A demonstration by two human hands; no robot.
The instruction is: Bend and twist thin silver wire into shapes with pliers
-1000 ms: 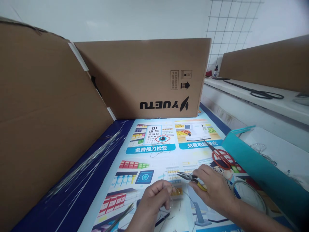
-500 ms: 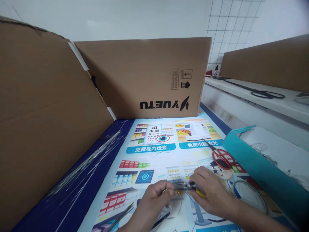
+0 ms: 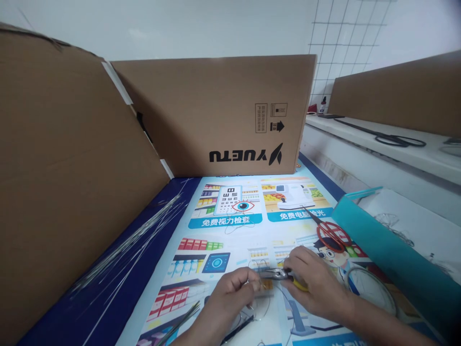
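Thin bent wire (image 3: pixel 268 307) is pinched between the thumb and index finger of my left hand (image 3: pixel 234 290). Its fine loops stick out above and below those fingertips. My right hand (image 3: pixel 315 278) is wrapped round pliers (image 3: pixel 276 274) with yellow handles. The pliers point left, their narrow jaws right at my left fingertips. Whether the jaws grip the wire is too small to tell. Below my left hand lies a dark, thin rod-like thing (image 3: pixel 237 329), partly hidden. A short bunch of straight wires (image 3: pixel 180 324) lies left of my left wrist.
Red-handled scissors (image 3: pixel 333 238) lie beyond my right hand, near a teal-sided box (image 3: pixel 382 254) holding wire pieces. A wire coil (image 3: pixel 394 298) sits by my right forearm. Long wires (image 3: pixel 133 245) lie at left. Cardboard (image 3: pixel 187 110) stands behind; black scissors (image 3: pixel 399 140) rest on a ledge.
The wire loops around my left fingertips have shifted, and more of them shows above and below the pliers. Both hands and the pliers have stayed nearly in place.
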